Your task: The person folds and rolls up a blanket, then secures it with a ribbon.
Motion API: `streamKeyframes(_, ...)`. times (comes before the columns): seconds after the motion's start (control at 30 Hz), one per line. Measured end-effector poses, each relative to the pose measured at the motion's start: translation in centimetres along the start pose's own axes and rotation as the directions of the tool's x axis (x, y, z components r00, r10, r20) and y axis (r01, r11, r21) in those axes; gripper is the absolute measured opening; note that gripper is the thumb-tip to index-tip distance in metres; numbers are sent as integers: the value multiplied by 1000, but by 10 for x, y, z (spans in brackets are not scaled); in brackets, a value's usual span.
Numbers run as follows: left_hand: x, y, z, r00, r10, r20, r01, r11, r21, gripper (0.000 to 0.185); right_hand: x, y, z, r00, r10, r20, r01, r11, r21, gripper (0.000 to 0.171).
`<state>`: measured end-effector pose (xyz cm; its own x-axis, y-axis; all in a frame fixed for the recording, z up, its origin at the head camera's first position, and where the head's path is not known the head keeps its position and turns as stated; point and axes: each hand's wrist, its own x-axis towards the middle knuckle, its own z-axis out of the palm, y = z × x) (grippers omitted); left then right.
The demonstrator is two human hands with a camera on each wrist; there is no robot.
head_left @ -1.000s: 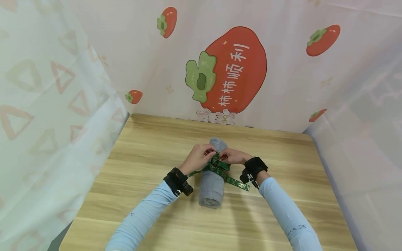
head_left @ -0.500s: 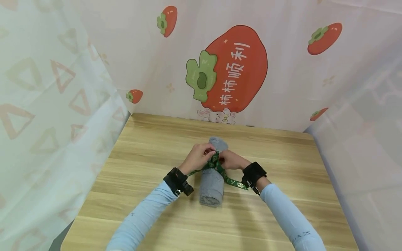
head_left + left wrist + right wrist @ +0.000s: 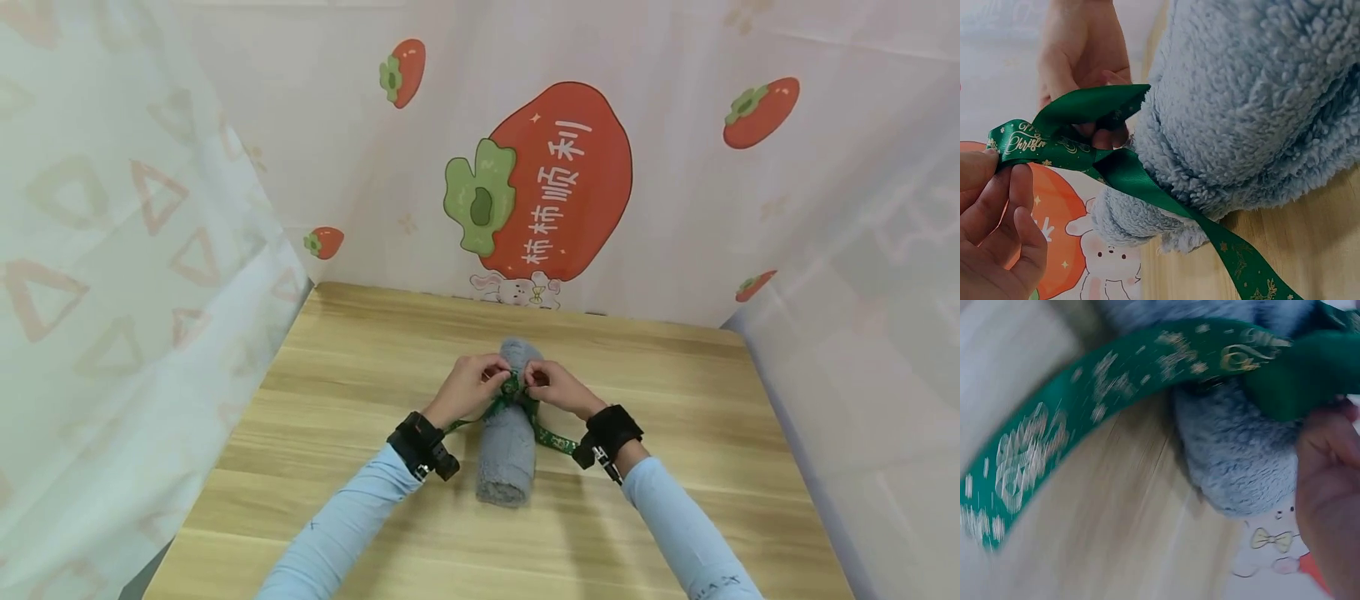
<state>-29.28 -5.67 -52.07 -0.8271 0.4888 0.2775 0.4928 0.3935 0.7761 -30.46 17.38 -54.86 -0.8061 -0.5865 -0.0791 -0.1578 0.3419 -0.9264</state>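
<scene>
A rolled blue-grey fleecy towel or blanket (image 3: 506, 458) lies lengthwise on the table, with a green ribbon (image 3: 555, 441) tied round its middle. Gold Christmas lettering shows on the ribbon (image 3: 1060, 153) in the left wrist view. My left hand (image 3: 467, 389) pinches a loop of it between thumb and fingertips, off the roll. Across from it, my right hand (image 3: 561, 388) has its fingertips at the ribbon close to the knot and pinches it there. In the right wrist view, that hand (image 3: 1335, 494) is partly behind a green fold. One ribbon tail hangs out to each side.
The wooden table (image 3: 337, 350) extends round the roll on all sides. A white printed curtain (image 3: 675, 208) with red fruit pictures stands along its back edge, and pale sheets hang at left and right. Each wrist wears a black strap camera (image 3: 612, 429).
My right hand first moved in towards the knot, and its fingers now sit higher beside it. The green loop under that hand no longer shows. My left hand keeps its pinch.
</scene>
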Motion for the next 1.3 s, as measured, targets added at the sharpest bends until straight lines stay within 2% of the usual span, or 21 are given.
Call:
streamKeyframes(0.07,0,-1,2,1000,-6,5,6,1000,-5,11,-3,4,-4,997,34,67,-46,983,179,4)
streamKeyframes(0.13,-1,-3,3,1000,-7,7,7,1000,-13,12,-6,5,-8,992,58,109,-91,942,323,6)
streamKeyframes(0.2,-1,-5,4,1000,-14,8,15,1000,-23,12,-8,6,-10,990,79,115,-121,894,431,11)
streamKeyframes(0.27,-2,-7,4,1000,-24,3,25,999,-35,13,-10,6,-11,990,111,90,-142,848,510,13)
streamKeyframes(0.37,-4,-11,5,998,-60,-14,59,996,-70,14,-11,7,-11,988,146,52,-151,824,547,11)
streamKeyframes(0.47,-7,-16,5,993,-108,-38,103,988,-117,14,-15,9,-12,987,158,6,-136,829,543,11)
streamKeyframes(0.6,-13,-25,4,978,-196,-72,179,964,-197,15,-24,12,-13,983,157,-96,-92,870,484,20)
streamKeyframes(0.7,-18,-34,2,957,-270,-102,236,935,-264,17,-33,16,-13,971,169,-170,-82,902,425,28)
streamKeyframes(0.77,-23,-40,1,935,-335,-117,283,903,-323,18,-40,20,-12,960,185,-211,-92,917,388,32)
streamKeyframes(0.83,-28,-47,1,904,-410,-122,337,859,-385,18,-48,27,-10,946,207,-249,-105,923,369,32)
streamKeyframes(0.93,-36,-57,1,841,-525,-130,409,775,-481,17,-61,38,-7,927,240,-289,-129,925,357,27)
streamKeyframes(1.03,-42,-64,1,784,-602,-149,445,713,-541,16,-72,48,-4,900,290,-326,-149,907,395,19)
streamKeyframes(1.17,-47,-71,3,732,-661,-164,478,670,-568,16,-82,58,1,872,332,-360,-159,887,433,19)
streamKeyframes(1.23,-48,-74,5,716,-678,-169,484,656,-579,16,-85,62,4,861,340,-379,-163,889,428,18)
streamKeyframes(1.3,-50,-76,8,700,-693,-172,488,640,-593,16,-88,67,6,843,356,-404,-173,890,422,10)
